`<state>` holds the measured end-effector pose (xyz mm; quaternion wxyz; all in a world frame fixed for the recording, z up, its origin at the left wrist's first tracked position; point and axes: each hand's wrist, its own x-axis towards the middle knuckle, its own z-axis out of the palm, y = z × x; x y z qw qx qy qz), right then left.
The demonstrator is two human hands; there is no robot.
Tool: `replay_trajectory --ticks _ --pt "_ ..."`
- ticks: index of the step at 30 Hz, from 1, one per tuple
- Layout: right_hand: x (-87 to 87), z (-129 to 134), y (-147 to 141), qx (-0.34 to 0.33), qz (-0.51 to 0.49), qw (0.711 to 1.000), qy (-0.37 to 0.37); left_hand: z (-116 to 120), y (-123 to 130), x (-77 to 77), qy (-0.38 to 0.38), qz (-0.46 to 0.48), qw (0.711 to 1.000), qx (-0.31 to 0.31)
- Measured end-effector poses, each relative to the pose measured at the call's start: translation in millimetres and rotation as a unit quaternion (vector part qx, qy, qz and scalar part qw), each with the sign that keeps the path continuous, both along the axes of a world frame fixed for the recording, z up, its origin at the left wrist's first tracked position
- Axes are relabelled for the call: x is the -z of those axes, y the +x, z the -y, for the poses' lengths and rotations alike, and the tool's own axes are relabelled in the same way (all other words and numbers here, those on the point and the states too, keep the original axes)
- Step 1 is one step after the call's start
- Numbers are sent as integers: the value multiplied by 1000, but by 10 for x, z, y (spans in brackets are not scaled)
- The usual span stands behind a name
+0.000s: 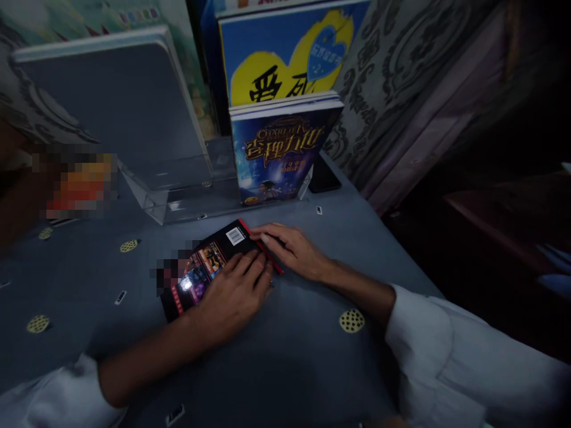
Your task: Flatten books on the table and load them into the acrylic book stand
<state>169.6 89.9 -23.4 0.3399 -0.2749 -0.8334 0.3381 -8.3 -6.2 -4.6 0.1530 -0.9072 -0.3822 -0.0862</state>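
A black book point(209, 255) lies on the table, its back cover up, with a white barcode, small colour pictures and a red edge strip. Flat across the cover rests my left hand point(238, 291), fingers stretched out and close together. My right hand point(292, 249) touches the red strip at the book's right edge, its fingers extended and the thumb beside them. Both hands look open on the book, not wrapped around it. Pixel blocks hide the book's far left part.
Behind the book, a clear acrylic stand point(178, 205) holds a large pale board book point(116, 101). Blue-covered books point(281, 148) stand upright to its right, before a blue and yellow one point(285, 53). A dark phone-like object point(325, 177) lies near the right table edge. Patterned cloth covers the table point(267, 368).
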Motion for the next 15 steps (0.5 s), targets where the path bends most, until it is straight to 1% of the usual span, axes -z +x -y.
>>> replay_trajectory --ticks 4,7,10,12,15 --pt "2 0 -2 8 3 1000 0 -21 -43 43 -3 -16 1000 20" --pt "-10 11 -4 28 11 1000 -3 -70 -105 65 -40 -19 998 35" --pt "-14 23 -3 57 11 998 4 -114 -157 65 -77 -15 996 33" --pt "-5 23 1 67 16 998 13 -131 -171 58 -77 -18 997 27" --pt "16 11 5 68 28 997 24 -144 -163 55 -56 -25 998 17"
